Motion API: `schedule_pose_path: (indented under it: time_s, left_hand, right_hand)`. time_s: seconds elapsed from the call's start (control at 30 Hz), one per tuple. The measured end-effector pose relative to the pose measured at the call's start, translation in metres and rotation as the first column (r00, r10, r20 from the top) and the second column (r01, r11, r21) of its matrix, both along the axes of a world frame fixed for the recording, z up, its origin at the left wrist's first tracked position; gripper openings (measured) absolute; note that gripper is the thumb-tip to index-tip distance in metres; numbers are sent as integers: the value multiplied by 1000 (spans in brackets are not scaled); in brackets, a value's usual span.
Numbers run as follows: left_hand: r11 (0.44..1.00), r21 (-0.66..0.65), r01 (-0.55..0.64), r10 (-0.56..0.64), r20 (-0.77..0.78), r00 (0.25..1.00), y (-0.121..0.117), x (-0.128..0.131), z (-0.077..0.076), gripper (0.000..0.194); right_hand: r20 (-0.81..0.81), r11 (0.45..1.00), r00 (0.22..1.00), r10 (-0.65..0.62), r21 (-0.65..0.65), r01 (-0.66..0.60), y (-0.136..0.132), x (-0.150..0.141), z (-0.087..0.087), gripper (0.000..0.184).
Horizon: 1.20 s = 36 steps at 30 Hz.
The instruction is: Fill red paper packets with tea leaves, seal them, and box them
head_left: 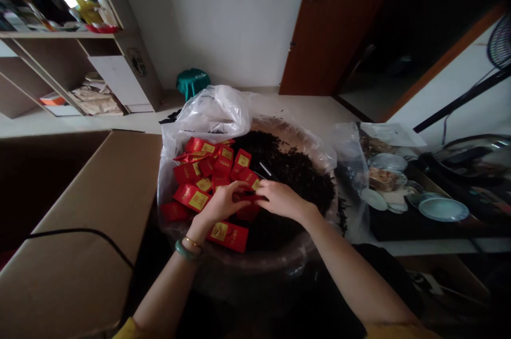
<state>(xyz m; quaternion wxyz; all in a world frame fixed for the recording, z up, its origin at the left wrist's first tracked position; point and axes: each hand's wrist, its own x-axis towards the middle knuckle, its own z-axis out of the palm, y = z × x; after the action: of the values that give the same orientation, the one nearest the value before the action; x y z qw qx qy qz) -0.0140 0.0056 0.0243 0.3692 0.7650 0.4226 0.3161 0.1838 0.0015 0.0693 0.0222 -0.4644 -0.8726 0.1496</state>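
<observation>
Both hands meet over a round container lined with a clear plastic bag (235, 113). My left hand (225, 201) is closed on one end of a small red packet (248, 198), and my right hand (277, 199) pinches its other end. My fingers cover much of the packet. Several red packets with gold labels (191, 196) lie heaped on the left side of the container. Dark loose tea leaves (303, 179) fill the right side. A thin light-coloured strip (265, 168), perhaps a tool's handle, rests on the leaves just beyond my hands.
A large cardboard box (91, 222) stands at the left, its flap beside the container. On the right, a dark table (403, 227) bears glass jars and a pale dish (443, 207). Behind are a green-covered stool (192, 82), a shelf unit (120, 75) and a brown door (327, 25).
</observation>
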Motion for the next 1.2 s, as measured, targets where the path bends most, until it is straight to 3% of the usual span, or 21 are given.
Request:
schedule_pose_path:
  time_s: [0.23, 0.4, 0.53, 0.67, 0.73, 0.8, 0.93, 1.1, 1.2]
  left_hand:
    - [991, -75, -108, 116, 114, 987, 4, -2, -5, 27]
    - [981, 126, -145, 119, 190, 974, 2, -1, 2, 21]
    - [930, 366, -29, 42, -28, 999, 1, -3, 8, 13]
    - [906, 410, 102, 45, -335, 941, 0, -4, 7, 14]
    - [905, 401, 146, 22, -386, 922, 0, -4, 5, 13]
    - [912, 390, 126, 12, -334, 943, 0, -3, 4, 16]
    - [946, 325, 22, 8, -89, 996, 1, -6, 7, 10]
    - [953, 252, -170, 151, 92, 984, 2, -9, 10, 10]
    - [967, 192, -166, 135, 163, 977, 2, -7, 8, 37]
  right_hand:
    - [-140, 995, 990, 31, 93, -17, 3, 6, 2, 13]
    - [-313, 976, 947, 72, 218, -2, 5, 5, -7, 12]
    - [-409, 966, 906, 110, 257, -2, 8, 4, -14, 13]
    - [-343, 978, 934, 106, 206, -36, 8, 2, -17, 10]
    - [-304, 981, 946, 113, 184, -59, 7, 2, -17, 9]
    - [-309, 980, 943, 125, 186, -69, 7, 3, -16, 10]
    - [-390, 976, 912, 128, 215, -45, 7, 8, -8, 12]
    - [-514, 972, 853, 87, 232, 40, 8, 13, 1, 12]
    - [-585, 970, 809, 66, 227, 85, 8, 11, 2, 10]
